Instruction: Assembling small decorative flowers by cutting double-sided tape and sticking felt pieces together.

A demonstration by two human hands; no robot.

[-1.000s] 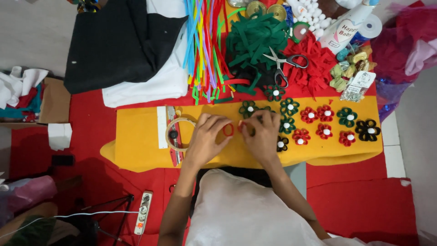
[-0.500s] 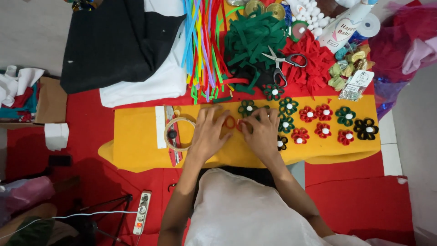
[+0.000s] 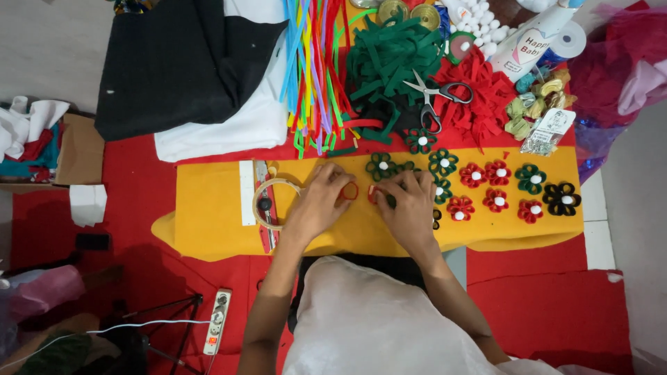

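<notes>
Red felt loop pinched by left hand; right hand pinches red felt strip on yellow felt sheet.

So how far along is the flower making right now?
Done: about a dozen felt flowers in red, green and black, with white centres, lie on the yellow cloth. In hand: the left hand and right hand shape a small red loop between them. Left: piles of green strips and red strips remain uncut or unrolled by the scissors.
</notes>
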